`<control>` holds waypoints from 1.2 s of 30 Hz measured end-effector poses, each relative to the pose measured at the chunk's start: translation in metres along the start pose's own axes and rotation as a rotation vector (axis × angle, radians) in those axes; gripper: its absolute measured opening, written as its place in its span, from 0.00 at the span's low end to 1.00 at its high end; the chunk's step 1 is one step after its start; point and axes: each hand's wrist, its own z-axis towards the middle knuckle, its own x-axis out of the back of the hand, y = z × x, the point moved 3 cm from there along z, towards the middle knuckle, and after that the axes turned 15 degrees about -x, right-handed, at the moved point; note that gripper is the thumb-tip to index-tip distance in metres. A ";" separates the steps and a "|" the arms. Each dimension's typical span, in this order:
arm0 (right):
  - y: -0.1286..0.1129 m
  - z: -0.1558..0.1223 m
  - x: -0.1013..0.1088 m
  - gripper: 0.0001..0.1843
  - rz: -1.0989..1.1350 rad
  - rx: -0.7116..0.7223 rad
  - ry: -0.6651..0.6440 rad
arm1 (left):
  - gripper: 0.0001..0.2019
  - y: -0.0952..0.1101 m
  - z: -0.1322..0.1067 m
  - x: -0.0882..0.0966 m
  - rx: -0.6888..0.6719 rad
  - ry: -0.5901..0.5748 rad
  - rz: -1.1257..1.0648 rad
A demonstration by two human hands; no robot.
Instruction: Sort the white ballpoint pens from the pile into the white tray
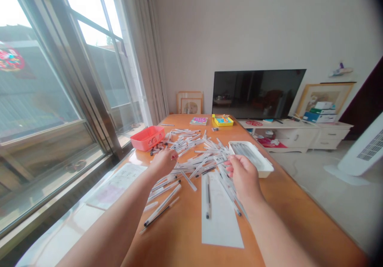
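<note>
The heap of pens (pixel 191 155) lies just left of the white tray (pixel 265 169). The right hand (pixel 243 175), near the tray's left edge, pinches its fingers on some pens. The left hand (pixel 164 161), farther left, rests curled on the heap; its grip cannot be told.

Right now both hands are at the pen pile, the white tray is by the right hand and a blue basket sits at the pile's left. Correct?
Not blue: the head view shows the basket is pink. The left hand and right hand are at the pen pile, white tray by the right.
</note>
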 end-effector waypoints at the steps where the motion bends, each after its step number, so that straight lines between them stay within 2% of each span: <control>1: 0.000 0.000 0.000 0.20 0.000 0.003 0.005 | 0.11 0.009 0.001 -0.002 -0.037 -0.002 0.004; 6: -0.001 0.000 0.002 0.20 0.026 0.018 0.033 | 0.10 0.053 0.009 -0.019 -0.167 -0.024 0.029; 9: -0.002 0.000 0.002 0.20 0.041 0.023 0.037 | 0.08 0.068 0.016 -0.032 -0.166 -0.032 0.057; 13: -0.004 -0.001 0.002 0.19 0.063 0.021 0.036 | 0.07 0.074 0.024 -0.042 -0.128 -0.045 0.079; 19: -0.004 -0.001 0.002 0.18 0.071 0.023 0.028 | 0.05 0.075 0.030 -0.046 -0.088 -0.041 0.060; 22: -0.004 0.000 0.002 0.18 0.073 0.026 0.025 | 0.05 0.076 0.032 -0.044 -0.075 -0.018 0.027; 25: -0.003 0.001 0.003 0.18 0.091 0.027 0.032 | 0.07 0.077 0.033 -0.033 -0.079 0.024 -0.037; 31: -0.002 0.002 0.003 0.17 0.123 0.053 0.048 | 0.10 0.076 0.018 -0.005 -0.118 0.122 -0.283; 34: -0.002 0.002 0.003 0.18 0.138 0.066 0.035 | 0.13 0.071 0.003 -0.004 -0.075 0.224 -0.703; 36: -0.003 0.001 0.003 0.17 0.144 0.068 0.030 | 0.17 0.068 -0.008 -0.007 -0.023 0.246 -0.929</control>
